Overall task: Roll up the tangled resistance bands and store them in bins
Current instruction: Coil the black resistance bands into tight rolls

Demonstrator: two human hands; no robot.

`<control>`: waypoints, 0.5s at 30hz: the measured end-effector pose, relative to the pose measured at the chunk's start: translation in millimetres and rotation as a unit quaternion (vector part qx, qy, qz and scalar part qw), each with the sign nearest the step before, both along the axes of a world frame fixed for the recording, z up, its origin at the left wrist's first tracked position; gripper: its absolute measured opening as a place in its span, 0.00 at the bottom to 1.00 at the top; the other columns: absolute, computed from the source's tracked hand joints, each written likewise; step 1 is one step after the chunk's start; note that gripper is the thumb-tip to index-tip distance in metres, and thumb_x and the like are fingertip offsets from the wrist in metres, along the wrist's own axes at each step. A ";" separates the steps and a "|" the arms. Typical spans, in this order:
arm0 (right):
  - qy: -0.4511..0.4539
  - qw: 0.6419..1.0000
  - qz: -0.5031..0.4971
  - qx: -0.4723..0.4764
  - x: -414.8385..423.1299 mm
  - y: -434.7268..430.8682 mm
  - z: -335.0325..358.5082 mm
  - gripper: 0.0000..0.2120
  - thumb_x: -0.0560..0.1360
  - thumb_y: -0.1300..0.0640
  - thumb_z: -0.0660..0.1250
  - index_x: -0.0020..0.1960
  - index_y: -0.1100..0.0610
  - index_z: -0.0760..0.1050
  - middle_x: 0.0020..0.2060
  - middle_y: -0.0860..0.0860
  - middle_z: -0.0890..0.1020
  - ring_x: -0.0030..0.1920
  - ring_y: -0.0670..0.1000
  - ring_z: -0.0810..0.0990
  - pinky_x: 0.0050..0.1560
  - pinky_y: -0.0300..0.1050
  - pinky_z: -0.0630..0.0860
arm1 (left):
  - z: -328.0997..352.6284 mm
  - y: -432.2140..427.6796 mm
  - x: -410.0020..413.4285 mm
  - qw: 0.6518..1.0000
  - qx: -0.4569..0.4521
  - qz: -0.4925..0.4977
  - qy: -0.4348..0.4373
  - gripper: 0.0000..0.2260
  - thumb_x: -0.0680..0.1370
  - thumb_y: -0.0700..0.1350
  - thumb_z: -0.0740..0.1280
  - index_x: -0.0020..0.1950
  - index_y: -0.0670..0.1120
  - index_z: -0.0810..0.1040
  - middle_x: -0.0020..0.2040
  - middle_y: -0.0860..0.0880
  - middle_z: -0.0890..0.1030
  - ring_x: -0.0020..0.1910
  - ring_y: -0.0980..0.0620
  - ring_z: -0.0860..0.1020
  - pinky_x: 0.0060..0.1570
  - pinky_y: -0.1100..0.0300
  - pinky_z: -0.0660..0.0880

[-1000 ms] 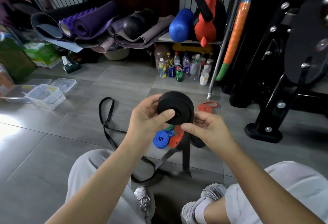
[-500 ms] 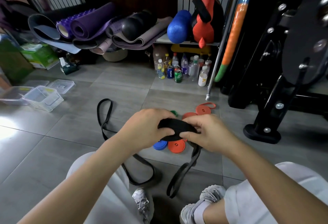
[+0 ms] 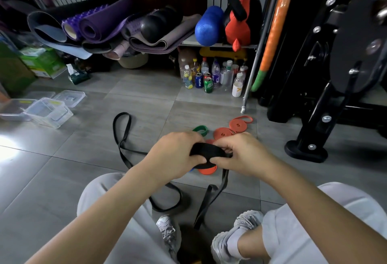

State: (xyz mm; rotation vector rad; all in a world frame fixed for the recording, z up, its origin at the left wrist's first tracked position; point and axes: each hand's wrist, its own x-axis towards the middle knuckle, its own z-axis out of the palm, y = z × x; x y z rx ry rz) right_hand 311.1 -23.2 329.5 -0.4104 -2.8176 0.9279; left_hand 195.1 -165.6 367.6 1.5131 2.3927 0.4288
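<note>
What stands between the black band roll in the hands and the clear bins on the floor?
Nothing visible blocks the way. The left hand and right hand grip the black band roll; the clear bins sit to the left. Only a loose black loop lies flat on the floor between them.

Two hands, the left hand (image 3: 176,154) and right hand (image 3: 240,154), grip one black roll (image 3: 207,150). Just beyond the right hand lie two orange coils (image 3: 238,125); a third orange coil (image 3: 206,170) lies under the hands. One green coil (image 3: 200,130) lies just beyond the left hand. Far left of it: two clear bins (image 3: 49,114) and two lids (image 3: 70,97). Well beyond the hands: three cans (image 3: 208,85).
</note>
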 end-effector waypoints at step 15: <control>0.129 0.941 -0.039 -0.310 20.1 -2.0 -25.3 0.15 0.67 0.65 0.74 0.46 0.46 0.81 0.42 0.45 0.86 0.43 0.44 0.83 0.50 0.40 0.79 | -16.2 -16.8 -4.2 0.910 0.228 0.098 -0.331 0.15 0.70 0.30 0.71 0.49 0.49 0.82 0.45 0.51 0.85 0.47 0.54 0.82 0.53 0.59 0.77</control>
